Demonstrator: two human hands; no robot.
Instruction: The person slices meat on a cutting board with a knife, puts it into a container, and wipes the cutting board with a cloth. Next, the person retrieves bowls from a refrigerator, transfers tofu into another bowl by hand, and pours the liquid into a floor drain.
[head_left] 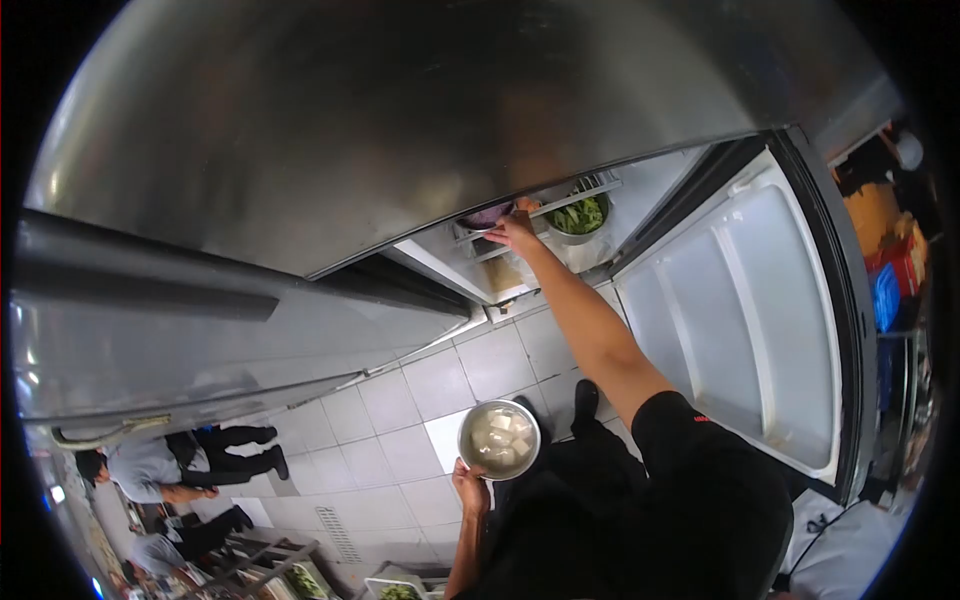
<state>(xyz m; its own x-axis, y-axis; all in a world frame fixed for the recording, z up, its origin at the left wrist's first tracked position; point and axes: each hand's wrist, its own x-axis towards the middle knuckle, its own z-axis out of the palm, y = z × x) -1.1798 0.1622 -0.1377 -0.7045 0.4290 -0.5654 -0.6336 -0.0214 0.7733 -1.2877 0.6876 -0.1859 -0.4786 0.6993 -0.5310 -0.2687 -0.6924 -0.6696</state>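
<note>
My left hand grips the rim of a round metal bowl, with the thumb over the edge. Pale cubes lie in liquid inside it. Inside the open fridge, my right hand reaches to the wire shelf, its fingers spread beside a bowl of purple food. Whether the fingertips touch that bowl, I cannot tell. Right of this hand stands a metal bowl of green vegetables, and something orange shows just behind the fingers.
The fridge door stands open on the right. Two other people are at the lower left, near a rack with trays of greens. A floor drain lies in the tiles. Shelving with a blue item is at the far right.
</note>
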